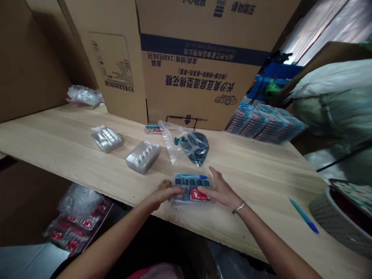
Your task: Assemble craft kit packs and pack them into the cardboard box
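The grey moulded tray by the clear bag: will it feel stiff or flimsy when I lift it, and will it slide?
The grey moulded tray looks like thin formed plastic, so probably light for its size. Its raised ribs should stiffen it. Flat on the smooth wooden tabletop, it would likely slide rather than roll.

Room to the right, blocked ahead
Bare desk [255,190] runs from the right hand [219,188] to the pen [303,215]; a plastic bag [171,141] and grey tray [142,157] stand ahead.
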`<state>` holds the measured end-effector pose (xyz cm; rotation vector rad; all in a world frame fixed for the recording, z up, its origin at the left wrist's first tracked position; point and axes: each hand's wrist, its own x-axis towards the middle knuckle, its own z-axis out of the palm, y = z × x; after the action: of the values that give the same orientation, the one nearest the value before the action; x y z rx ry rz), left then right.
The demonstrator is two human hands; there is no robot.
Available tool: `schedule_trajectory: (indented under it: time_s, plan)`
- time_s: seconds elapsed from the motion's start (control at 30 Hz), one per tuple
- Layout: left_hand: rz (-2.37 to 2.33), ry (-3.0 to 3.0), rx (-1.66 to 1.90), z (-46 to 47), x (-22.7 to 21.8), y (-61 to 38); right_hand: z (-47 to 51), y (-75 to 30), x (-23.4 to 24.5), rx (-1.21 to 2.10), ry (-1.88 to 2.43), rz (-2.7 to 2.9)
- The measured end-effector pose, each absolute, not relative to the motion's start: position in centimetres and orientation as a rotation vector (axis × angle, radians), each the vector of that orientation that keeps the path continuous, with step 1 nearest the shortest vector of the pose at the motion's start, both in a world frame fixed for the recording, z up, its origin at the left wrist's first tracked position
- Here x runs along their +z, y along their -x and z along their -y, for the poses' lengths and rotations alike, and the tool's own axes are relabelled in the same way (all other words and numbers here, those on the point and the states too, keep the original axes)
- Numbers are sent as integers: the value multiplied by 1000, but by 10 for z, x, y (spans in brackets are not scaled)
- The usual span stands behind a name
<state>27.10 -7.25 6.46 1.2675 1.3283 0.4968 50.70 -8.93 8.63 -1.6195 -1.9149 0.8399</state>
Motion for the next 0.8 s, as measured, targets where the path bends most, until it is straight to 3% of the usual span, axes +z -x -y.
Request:
schedule_trajectory:
  time_s: [0.07, 0.2, 0.8]
  plan:
    - [-1329, -1178, 452, 72, 75, -270, 84, -500, 99, 651, 1584, 2221]
    - [-1265, -1029, 600, 79, 79, -261, 77, -485, 111, 635, 1371, 2686]
    - [-892, -1811, 889, 83, 32, -243, 71, -491, 110, 575, 1320, 2610]
